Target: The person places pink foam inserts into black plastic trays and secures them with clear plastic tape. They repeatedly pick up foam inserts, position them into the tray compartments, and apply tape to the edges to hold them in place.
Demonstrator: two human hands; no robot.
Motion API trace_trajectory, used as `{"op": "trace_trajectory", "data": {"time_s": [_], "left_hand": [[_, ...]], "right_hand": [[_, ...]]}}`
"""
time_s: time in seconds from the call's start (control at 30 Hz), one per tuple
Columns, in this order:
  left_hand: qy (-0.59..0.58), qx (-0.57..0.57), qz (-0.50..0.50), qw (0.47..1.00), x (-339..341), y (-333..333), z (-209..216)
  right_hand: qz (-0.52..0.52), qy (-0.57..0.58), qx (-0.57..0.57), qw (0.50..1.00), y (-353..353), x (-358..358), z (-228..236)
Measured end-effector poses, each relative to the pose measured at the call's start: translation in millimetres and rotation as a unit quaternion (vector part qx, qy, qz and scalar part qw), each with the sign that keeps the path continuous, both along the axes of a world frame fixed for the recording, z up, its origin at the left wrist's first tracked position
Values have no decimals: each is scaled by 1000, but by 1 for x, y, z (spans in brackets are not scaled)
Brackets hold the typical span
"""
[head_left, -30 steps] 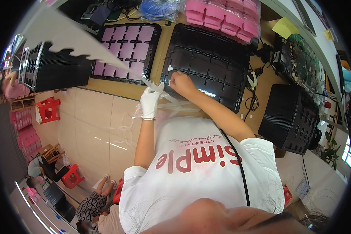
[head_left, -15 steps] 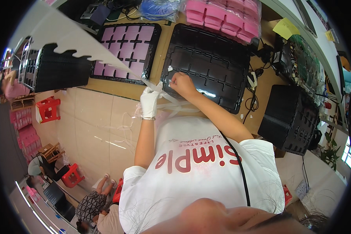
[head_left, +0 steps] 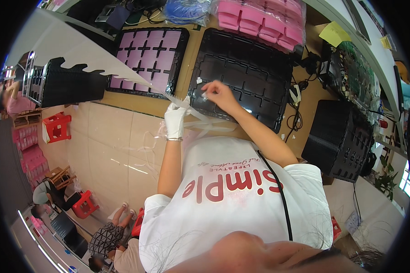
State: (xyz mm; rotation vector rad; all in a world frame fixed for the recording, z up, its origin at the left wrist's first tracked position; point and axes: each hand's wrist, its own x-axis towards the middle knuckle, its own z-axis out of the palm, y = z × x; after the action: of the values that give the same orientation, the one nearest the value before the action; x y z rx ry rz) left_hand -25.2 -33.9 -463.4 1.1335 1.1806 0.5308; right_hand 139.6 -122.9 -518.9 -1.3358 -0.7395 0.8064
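Note:
My left hand (head_left: 174,120), in a white glove, is closed on the narrow end of a long whitish strip (head_left: 95,50) with a notched edge. The strip runs up to the far left and looks very large close to the camera. Thin translucent ribbons (head_left: 202,120) trail beside the glove. My bare right hand (head_left: 221,95) is over the near left part of a black compartment tray (head_left: 250,68). Its thumb and fingers pinch a small whitish piece (head_left: 204,95), too small to name. Another small white piece (head_left: 199,80) lies at the tray's left edge.
Left of the black tray lies another tray (head_left: 181,45) with pink-lilac compartments. Stacks of black trays stand at the left (head_left: 70,84) and right (head_left: 337,139). Bagged pink trays (head_left: 259,20) sit at the back. Cables (head_left: 295,118) and circuit boards (head_left: 355,73) are at the right.
My right hand has shifted slightly right, and its fingers have turned, showing the small whitish piece more plainly. The notched strip has swung a little lower at its near edge. My left hand stays put.

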Motion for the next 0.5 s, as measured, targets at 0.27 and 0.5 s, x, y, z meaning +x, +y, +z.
{"op": "trace_trajectory", "data": {"time_s": [0.27, 0.5], "left_hand": [[5, 7, 6, 1000, -1, -3, 5], [61, 18, -29, 998, -1, -2, 11]], "right_hand": [[5, -127, -113, 985, 41, 25, 36], [52, -324, -84, 941, 34, 29, 18]]}}
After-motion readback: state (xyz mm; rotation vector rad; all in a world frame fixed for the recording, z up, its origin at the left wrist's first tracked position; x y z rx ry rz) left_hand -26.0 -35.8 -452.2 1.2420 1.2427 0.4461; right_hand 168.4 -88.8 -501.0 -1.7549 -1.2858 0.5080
